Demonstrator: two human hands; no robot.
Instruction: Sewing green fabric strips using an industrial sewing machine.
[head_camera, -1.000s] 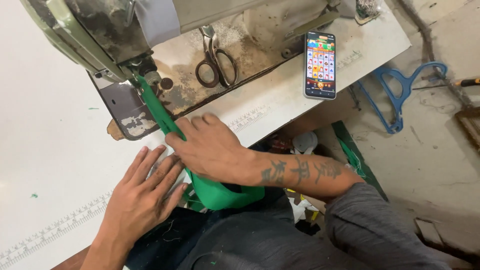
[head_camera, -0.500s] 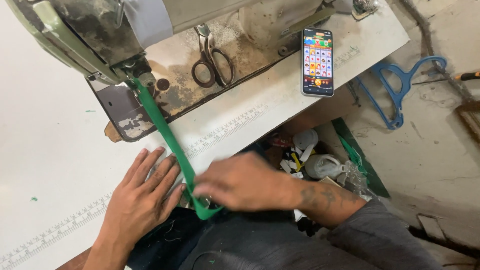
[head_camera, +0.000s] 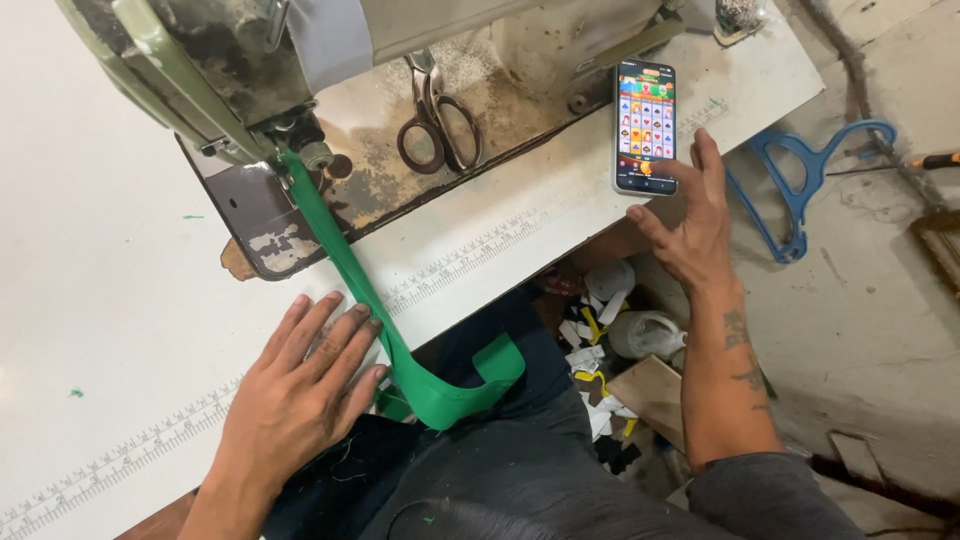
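Note:
A green fabric strip (head_camera: 345, 262) runs from under the sewing machine's presser foot (head_camera: 300, 150) down across the white table (head_camera: 90, 300) and curls over my lap. My left hand (head_camera: 305, 385) lies flat on the table edge, fingers spread, right beside the strip. My right hand (head_camera: 690, 215) is up at the table's right edge, one finger touching the lit screen of a smartphone (head_camera: 645, 125) that lies on the table. It holds nothing.
Scissors (head_camera: 435, 105) rest on the worn machine bed. A ruler scale (head_camera: 470, 255) runs along the table's front edge. A blue hanger (head_camera: 800, 185) lies on the concrete floor at right. Fabric scraps and a box (head_camera: 620, 350) sit under the table.
My right hand left the green strip near my lap and moved up right to the phone. The strip's loose end now hangs curled. My left hand stayed flat.

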